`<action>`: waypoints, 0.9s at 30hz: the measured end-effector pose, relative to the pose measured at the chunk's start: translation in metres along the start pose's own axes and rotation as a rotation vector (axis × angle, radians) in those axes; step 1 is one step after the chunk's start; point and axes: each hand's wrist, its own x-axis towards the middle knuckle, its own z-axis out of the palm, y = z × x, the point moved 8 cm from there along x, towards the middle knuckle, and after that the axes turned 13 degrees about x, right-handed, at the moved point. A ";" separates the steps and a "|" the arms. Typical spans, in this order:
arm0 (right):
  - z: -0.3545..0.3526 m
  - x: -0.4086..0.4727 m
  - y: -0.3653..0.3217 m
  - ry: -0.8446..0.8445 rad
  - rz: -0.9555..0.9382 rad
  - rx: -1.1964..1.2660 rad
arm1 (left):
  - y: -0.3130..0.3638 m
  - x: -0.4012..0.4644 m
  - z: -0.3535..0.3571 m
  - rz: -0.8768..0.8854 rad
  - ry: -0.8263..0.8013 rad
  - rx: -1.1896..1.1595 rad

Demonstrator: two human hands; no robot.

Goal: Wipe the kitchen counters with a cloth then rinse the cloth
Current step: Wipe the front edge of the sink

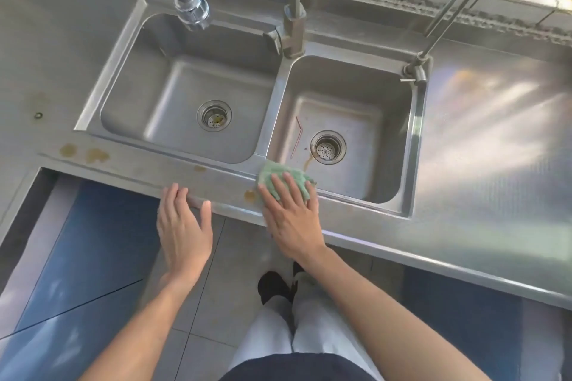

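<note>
Right grip (291, 213) flat, fingers straight, pressing crumpled green cloth (283, 178) onto steel counter (464, 195) strip at basin edge. Left grip (185, 226) open, empty. Could slip basinward; brown stains (249, 195) just left possibly missed.

You're looking down on a double sink (278, 83) — take it as your landmark. Its left basin has a drain strainer (214, 115) near the middle; the right basin has its own strainer (328, 147), with a bent red straw (296, 136) lying just left of it. A square-based tap (292, 26) rises behind the divider between the basins, a spray head (192, 8) on a flexible hose hangs over the left basin's back edge, and a thin tap (416, 69) stands at the sink's back right corner. Below the sink's front edge you see grey floor tiles (229, 260) and dark shoes (274, 286).
</note>
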 end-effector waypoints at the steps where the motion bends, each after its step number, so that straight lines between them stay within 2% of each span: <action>1: 0.009 0.006 -0.016 -0.016 -0.055 0.005 | 0.002 -0.002 0.004 0.020 -0.018 0.027; 4: 0.018 -0.003 -0.028 -0.068 -0.238 0.008 | 0.003 -0.003 0.012 0.039 -0.063 0.098; 7: 0.001 -0.029 0.014 -0.097 -0.356 -0.018 | 0.002 -0.002 0.016 0.033 -0.088 0.135; 11: -0.030 -0.057 0.077 -0.048 -0.229 -0.031 | 0.005 -0.004 0.019 0.015 -0.092 0.139; 16: -0.033 -0.020 0.059 -0.011 -0.046 0.015 | 0.006 -0.004 0.017 0.003 -0.111 0.149; 22: 0.001 0.043 -0.028 -0.073 -0.129 0.030 | 0.010 -0.006 0.016 0.015 -0.102 0.140; 25: -0.002 0.029 -0.022 -0.063 -0.193 0.059 | 0.007 -0.005 0.015 0.018 -0.083 0.096; 27: -0.015 0.005 0.006 -0.059 -0.198 0.030 | 0.006 -0.006 0.013 0.023 -0.079 0.038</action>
